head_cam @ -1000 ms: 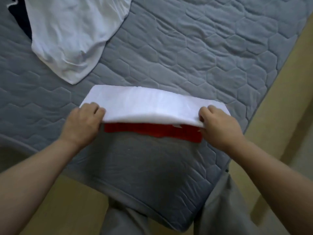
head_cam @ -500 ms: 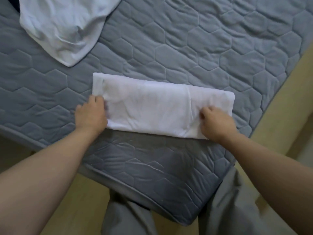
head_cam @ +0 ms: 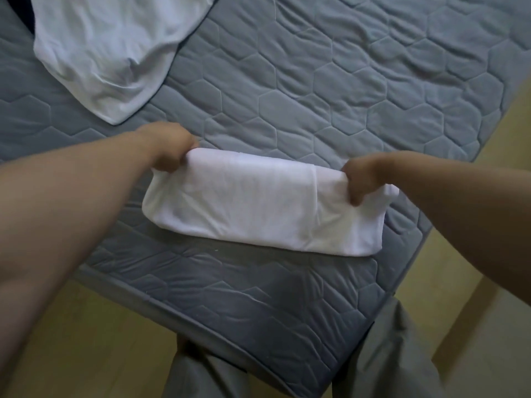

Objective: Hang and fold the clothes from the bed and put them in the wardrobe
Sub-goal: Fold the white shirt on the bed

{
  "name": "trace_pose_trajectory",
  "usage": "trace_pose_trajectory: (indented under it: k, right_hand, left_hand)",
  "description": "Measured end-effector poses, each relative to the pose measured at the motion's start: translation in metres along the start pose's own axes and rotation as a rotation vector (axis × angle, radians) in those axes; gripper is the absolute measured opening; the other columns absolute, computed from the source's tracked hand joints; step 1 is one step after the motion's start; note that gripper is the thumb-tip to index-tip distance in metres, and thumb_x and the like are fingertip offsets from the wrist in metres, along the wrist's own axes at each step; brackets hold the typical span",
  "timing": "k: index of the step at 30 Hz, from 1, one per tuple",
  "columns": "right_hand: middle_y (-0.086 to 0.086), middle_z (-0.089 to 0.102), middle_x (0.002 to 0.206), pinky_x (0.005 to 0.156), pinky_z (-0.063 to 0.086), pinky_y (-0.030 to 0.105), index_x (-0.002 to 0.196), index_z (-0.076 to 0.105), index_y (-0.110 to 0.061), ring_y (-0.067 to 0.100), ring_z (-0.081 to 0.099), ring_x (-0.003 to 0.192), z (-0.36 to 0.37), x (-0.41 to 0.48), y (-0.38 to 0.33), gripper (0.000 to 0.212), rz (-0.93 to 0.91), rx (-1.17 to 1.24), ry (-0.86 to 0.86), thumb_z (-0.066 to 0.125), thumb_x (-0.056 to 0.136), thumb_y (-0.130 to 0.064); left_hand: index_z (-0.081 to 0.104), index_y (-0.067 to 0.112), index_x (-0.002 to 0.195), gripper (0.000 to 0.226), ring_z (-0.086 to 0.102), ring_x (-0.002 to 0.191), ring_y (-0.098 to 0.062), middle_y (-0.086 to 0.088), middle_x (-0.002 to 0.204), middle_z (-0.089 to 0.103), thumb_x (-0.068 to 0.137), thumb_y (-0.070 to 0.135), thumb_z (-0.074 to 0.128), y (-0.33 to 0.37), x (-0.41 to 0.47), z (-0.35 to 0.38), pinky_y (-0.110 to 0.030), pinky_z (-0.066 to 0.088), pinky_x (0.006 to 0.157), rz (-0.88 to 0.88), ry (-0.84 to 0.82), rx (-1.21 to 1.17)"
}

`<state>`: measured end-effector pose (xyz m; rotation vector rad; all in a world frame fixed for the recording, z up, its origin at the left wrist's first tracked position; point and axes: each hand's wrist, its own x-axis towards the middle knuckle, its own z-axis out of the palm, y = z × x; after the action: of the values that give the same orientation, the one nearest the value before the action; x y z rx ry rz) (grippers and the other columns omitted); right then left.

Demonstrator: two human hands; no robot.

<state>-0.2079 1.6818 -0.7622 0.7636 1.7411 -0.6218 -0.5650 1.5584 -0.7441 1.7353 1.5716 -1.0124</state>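
A folded white garment (head_cam: 258, 208) lies as a long rectangle near the corner of the grey quilted bed (head_cam: 330, 90). My left hand (head_cam: 169, 147) pinches its far left corner. At the far right corner my right hand (head_cam: 365, 179) grips the cloth, fingers curled over the edge. The far edge is lifted a little off the mattress between both hands. A second white garment (head_cam: 112, 53) lies spread and unfolded at the upper left of the bed.
The bed's corner points toward me, with my grey trouser legs (head_cam: 388, 363) against it. Yellowish wooden floor (head_cam: 86, 340) shows left and right of the mattress. A dark item (head_cam: 24, 21) peeks out beside the unfolded garment at the top left.
The red part seen a second ago is now folded out of sight. Both hands moved from the near edge to the far corners and took hold there.
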Motion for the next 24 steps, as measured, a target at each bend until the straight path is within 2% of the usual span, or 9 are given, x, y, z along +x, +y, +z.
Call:
trace_pose_trajectory:
  k: [3, 7, 10, 14, 16, 18, 20, 22, 24]
  right_hand:
    - [0.011, 0.067, 0.119, 0.079, 0.045, 0.03, 0.121, 0.065, -0.013, 0.024, 0.057, 0.089, -0.007, -0.005, 0.002, 0.046, -0.009, -0.034, 0.08, 0.078, 0.08, -0.029]
    - [0.011, 0.068, 0.116, 0.078, 0.045, 0.032, 0.117, 0.069, -0.018, 0.031, 0.062, 0.099, -0.054, -0.035, 0.005, 0.033, -0.038, -0.027, 0.293, 0.069, 0.085, -0.026]
    - [0.01, 0.069, 0.108, 0.082, 0.05, 0.037, 0.108, 0.068, -0.024, 0.032, 0.062, 0.095, -0.09, -0.064, 0.008, 0.023, -0.099, -0.063, 0.478, 0.062, 0.087, -0.019]
    - [0.009, 0.066, 0.107, 0.07, 0.045, 0.038, 0.117, 0.064, -0.023, 0.036, 0.06, 0.098, -0.095, -0.095, 0.012, 0.039, -0.183, -0.185, 0.886, 0.067, 0.081, -0.01]
    - [0.012, 0.065, 0.096, 0.065, 0.044, 0.041, 0.111, 0.064, -0.013, 0.038, 0.058, 0.09, -0.077, -0.092, 0.012, 0.033, -0.232, -0.305, 1.153, 0.063, 0.08, -0.007]
    - [0.011, 0.06, 0.084, 0.061, 0.04, 0.039, 0.103, 0.062, -0.011, 0.037, 0.057, 0.079, -0.046, -0.073, 0.014, 0.022, -0.212, -0.436, 1.287, 0.052, 0.084, -0.008]
    - [0.009, 0.058, 0.079, 0.058, 0.038, 0.037, 0.103, 0.062, -0.012, 0.034, 0.056, 0.074, -0.006, -0.046, 0.017, 0.022, -0.19, -0.5, 1.242, 0.05, 0.085, -0.01]
    - [0.01, 0.063, 0.083, 0.06, 0.042, 0.038, 0.117, 0.062, -0.012, 0.035, 0.058, 0.076, 0.032, -0.022, 0.018, 0.035, -0.192, -0.5, 1.071, 0.063, 0.082, -0.012]
    - [0.01, 0.066, 0.109, 0.074, 0.047, 0.042, 0.144, 0.046, -0.019, 0.036, 0.059, 0.096, 0.054, -0.011, 0.016, 0.056, -0.115, -0.443, 0.787, 0.061, 0.09, -0.021]
  left_hand:
    - [0.066, 0.03, 0.095, 0.026, 0.066, 0.097, -0.031, -0.005, 0.104, 0.068, 0.075, 0.014, 0.063, -0.009, -0.023, 0.01, -0.034, 0.052, 0.071, -0.018, 0.097, -0.015]
    - [0.069, 0.037, 0.11, 0.048, 0.065, 0.095, -0.033, -0.002, 0.102, 0.065, 0.07, 0.009, 0.069, -0.026, -0.077, 0.013, -0.031, 0.038, 0.06, -0.123, 0.362, -0.132]
    - [0.068, 0.016, 0.101, 0.037, 0.058, 0.081, -0.039, -0.008, 0.084, 0.051, 0.066, 0.003, 0.07, -0.031, -0.116, 0.019, -0.033, 0.034, 0.051, -0.212, 0.625, -0.132]
    - [0.058, 0.004, 0.093, 0.019, 0.046, 0.071, -0.039, -0.017, 0.079, 0.044, 0.074, 0.003, 0.055, -0.016, -0.143, 0.045, -0.034, 0.027, 0.046, -0.216, 0.906, -0.059]
    - [0.059, 0.005, 0.099, 0.017, 0.043, 0.066, -0.037, -0.017, 0.077, 0.042, 0.085, 0.005, 0.048, -0.003, -0.141, 0.067, -0.035, 0.022, 0.047, -0.175, 0.993, 0.0]
    - [0.061, 0.007, 0.103, 0.018, 0.045, 0.064, -0.035, -0.017, 0.075, 0.043, 0.095, 0.007, 0.044, 0.014, -0.129, 0.095, -0.037, 0.025, 0.047, -0.144, 1.019, 0.043]
    - [0.064, 0.007, 0.099, 0.023, 0.048, 0.062, -0.032, -0.017, 0.072, 0.044, 0.095, 0.004, 0.042, 0.034, -0.11, 0.123, -0.036, 0.03, 0.044, -0.111, 0.979, 0.058]
    - [0.067, 0.008, 0.092, 0.022, 0.051, 0.062, -0.031, -0.016, 0.071, 0.047, 0.091, 0.003, 0.046, 0.054, -0.092, 0.148, -0.034, 0.036, 0.041, -0.08, 0.896, 0.051]
    - [0.069, 0.01, 0.099, 0.018, 0.057, 0.069, -0.034, -0.017, 0.078, 0.054, 0.083, 0.005, 0.06, 0.074, -0.081, 0.159, -0.038, 0.046, 0.047, -0.107, 0.741, -0.004]
